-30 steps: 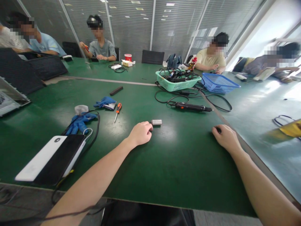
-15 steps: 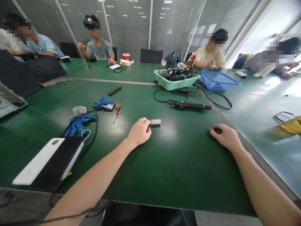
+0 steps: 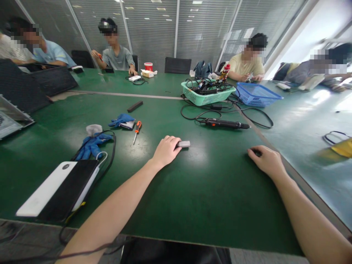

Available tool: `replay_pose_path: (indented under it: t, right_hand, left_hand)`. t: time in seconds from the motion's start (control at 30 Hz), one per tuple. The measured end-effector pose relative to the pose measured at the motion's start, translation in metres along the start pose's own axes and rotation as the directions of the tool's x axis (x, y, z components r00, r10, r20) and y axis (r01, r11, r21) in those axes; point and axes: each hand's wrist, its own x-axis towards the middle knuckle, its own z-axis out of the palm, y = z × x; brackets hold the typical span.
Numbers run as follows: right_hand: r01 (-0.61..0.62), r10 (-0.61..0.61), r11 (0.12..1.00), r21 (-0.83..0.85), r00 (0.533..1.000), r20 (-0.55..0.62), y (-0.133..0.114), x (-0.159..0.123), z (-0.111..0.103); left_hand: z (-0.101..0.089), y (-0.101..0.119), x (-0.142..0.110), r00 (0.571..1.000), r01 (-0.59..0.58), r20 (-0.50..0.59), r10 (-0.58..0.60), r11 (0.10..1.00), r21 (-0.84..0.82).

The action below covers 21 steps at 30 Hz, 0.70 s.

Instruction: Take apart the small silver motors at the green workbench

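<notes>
My left hand (image 3: 166,150) rests on the table, its fingers and thumb closed on the near end of a small silver-grey metal cylinder (image 3: 185,144). The cylinder lies on its side and points right; a dark end shows by my thumb. Farther right, my right hand (image 3: 267,160) lies on the tabletop, curled around a small black round object (image 3: 257,153), mostly hidden by the fingers. An orange-handled screwdriver (image 3: 138,127) lies left of my left hand. Beyond both hands is a black electric screwdriver (image 3: 227,124) with a cord.
Blue gloves (image 3: 92,146) and a white-and-black device (image 3: 60,189) with cables lie at left. A dark bar (image 3: 135,106) sits farther back. Behind the electric screwdriver stand a green basket (image 3: 205,99) of tools and a blue basket (image 3: 255,99). Several people sit around the green table (image 3: 209,205).
My left hand has shifted slightly right at the cylinder, and a dark end now shows beside the thumb. My right hand stays almost where it was.
</notes>
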Motion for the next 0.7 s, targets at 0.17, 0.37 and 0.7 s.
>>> replay_pose_path:
  t: [0.17, 0.37, 0.7]
  right_hand:
    - [-0.003, 0.003, 1.0, 0.017, 1.0, -0.004, -0.003, -0.001, -0.003]
    - [-0.039, 0.038, 0.998, 0.045, 0.999, 0.025, -0.003, 0.0, -0.005]
    - [0.021, -0.025, 0.997, 0.076, 0.998, 0.053, 0.001, 0.001, -0.006]
  left_hand:
    - [-0.007, 0.006, -0.007, 0.995, -0.1, 0.024, 0.102, 0.993, -0.063]
    - [-0.008, 0.005, -0.01, 0.985, -0.163, 0.038, 0.169, 0.979, -0.125]
    - [-0.012, 0.01, -0.008, 0.971, -0.221, 0.058, 0.233, 0.961, -0.166]
